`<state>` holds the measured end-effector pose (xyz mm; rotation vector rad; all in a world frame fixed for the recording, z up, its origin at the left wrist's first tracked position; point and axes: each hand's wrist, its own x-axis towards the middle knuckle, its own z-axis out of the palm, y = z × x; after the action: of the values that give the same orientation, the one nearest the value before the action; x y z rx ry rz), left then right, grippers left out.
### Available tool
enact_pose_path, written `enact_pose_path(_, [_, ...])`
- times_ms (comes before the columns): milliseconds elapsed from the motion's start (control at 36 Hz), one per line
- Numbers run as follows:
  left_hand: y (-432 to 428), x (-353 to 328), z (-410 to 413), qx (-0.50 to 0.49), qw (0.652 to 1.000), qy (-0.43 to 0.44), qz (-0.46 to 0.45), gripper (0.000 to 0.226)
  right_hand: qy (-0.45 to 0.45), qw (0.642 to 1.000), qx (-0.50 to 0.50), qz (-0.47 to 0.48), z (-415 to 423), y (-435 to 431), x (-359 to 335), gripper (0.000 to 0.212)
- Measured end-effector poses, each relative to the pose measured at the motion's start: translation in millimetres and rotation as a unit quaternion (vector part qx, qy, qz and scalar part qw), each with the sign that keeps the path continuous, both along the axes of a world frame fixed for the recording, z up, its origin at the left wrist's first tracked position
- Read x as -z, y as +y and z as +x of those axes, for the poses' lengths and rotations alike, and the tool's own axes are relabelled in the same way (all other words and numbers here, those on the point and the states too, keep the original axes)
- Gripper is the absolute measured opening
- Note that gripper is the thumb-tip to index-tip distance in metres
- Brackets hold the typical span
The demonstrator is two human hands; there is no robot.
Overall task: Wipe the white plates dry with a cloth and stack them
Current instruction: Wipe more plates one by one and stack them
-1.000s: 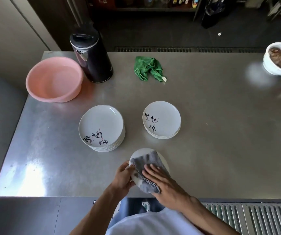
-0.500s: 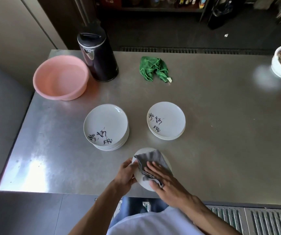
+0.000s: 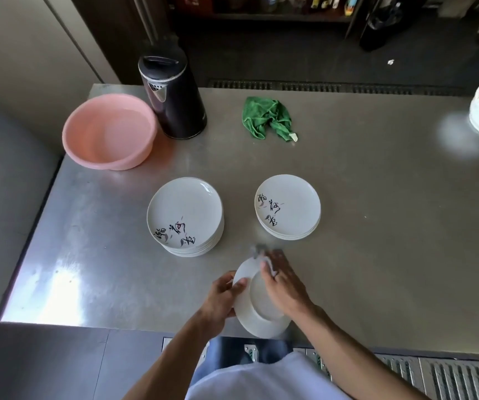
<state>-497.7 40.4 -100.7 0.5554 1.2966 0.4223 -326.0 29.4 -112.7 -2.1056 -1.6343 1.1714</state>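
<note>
Pinching plate (image 3: 262,323) rim, left fingers (image 3: 224,280) curled; right fingers (image 3: 279,267) flat, pressing cloth (image 3: 260,251) on far rim.

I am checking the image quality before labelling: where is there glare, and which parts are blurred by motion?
Head view: glare on the stainless steel table's near-left corner; the right hand and grey cloth are motion-blurred against the round white plate gripped by the left hand; both stacks of printed white plates are sharp.

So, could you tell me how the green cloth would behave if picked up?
The green cloth lies crumpled in soft folds, so it would probably hang limp. It looks thin, so likely light; pushed, it would probably bunch up.
</note>
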Motion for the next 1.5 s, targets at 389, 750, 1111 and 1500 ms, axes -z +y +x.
enact_pose_path(389, [-12,9,-4,-0.031,0.999,-0.041,-0.003,0.021,0.04,0.984,0.171,0.013,-2,-11,0,0.052])
enact_pose_path(750, [-9,12,-20,0.033,0.995,-0.088,-0.031,0.033,-0.034,0.985,-0.073,0.15,-28,-22,-7,0.043])
enact_pose_path(1111, [-9,9,-20,0.049,0.996,-0.072,-0.001,0.03,-0.088,0.985,-0.039,0.144,-24,-19,-1,0.047])
enact_pose_path(1500, [-9,5,-23,0.022,0.996,-0.09,0.013,0.033,0.067,0.974,-0.152,0.153,-41,-23,-18,0.05])
